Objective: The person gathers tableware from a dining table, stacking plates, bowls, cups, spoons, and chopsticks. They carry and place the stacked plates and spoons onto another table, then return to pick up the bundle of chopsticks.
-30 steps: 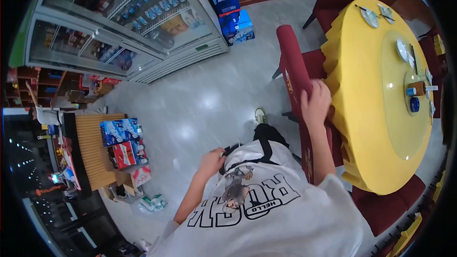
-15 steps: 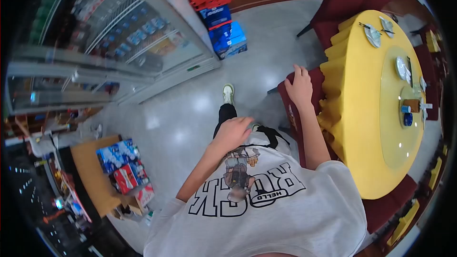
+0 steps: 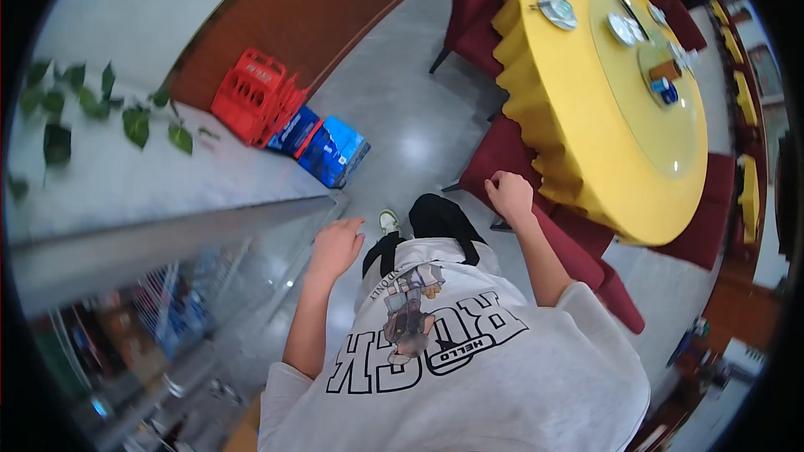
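Note:
My left hand [image 3: 337,249] hangs in front of my body at the left, its fingers loosely extended and holding nothing. To the right, my right hand [image 3: 509,194] is raised with relaxed, slightly bent fingers and nothing visible in them. It appears over the edge of a dark red chair [image 3: 496,155]; I cannot tell whether it touches it. Beside that chair is a round table with a yellow tablecloth [image 3: 569,138].
Blue boxes [image 3: 333,152] and a red crate [image 3: 255,99] stand ahead by a wood-panelled wall [image 3: 293,21]. A glass-door refrigerator [image 3: 167,301] is at the left, below hanging green leaves [image 3: 136,127]. Plates [image 3: 557,12] sit on the table.
My view has turned and advanced, so the boxes appear lower and further left. My left hand has swung outward from my body; my right hand is lower, its fingers more bent.

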Available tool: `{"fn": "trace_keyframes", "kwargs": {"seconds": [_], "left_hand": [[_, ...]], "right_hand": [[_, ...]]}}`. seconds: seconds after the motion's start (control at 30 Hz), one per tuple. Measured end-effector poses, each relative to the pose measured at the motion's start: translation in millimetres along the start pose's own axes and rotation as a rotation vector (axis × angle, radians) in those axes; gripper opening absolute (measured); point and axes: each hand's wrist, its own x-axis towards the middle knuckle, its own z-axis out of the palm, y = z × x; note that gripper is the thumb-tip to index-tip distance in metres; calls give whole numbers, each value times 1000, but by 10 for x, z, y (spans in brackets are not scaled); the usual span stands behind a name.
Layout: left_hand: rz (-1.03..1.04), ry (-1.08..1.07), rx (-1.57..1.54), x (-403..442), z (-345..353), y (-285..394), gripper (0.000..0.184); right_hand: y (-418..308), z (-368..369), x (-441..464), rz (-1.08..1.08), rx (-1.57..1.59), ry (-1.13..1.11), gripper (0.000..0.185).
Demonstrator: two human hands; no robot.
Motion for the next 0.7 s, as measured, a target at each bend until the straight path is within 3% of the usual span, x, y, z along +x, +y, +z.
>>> {"fn": "trace_keyframes", "kwargs": {"seconds": [0.13, 0.4, 0.63, 0.7], "left_hand": [[-9, -27, -109, 676, -450, -135, 26], [142, -53, -190, 2146, -517, -53, 29], [138, -292, -97, 3553, -805, -32, 29], [155, -253, -95, 3983, -989, -22, 29]], "right_hand": [[-88, 80, 157, 89, -60, -54, 23], [-281, 109, 1105, 105, 121, -344, 32], [-713, -223, 2949, -37, 297, -150, 31], [-772, -367, 3486, -43, 402, -120, 31]]}}
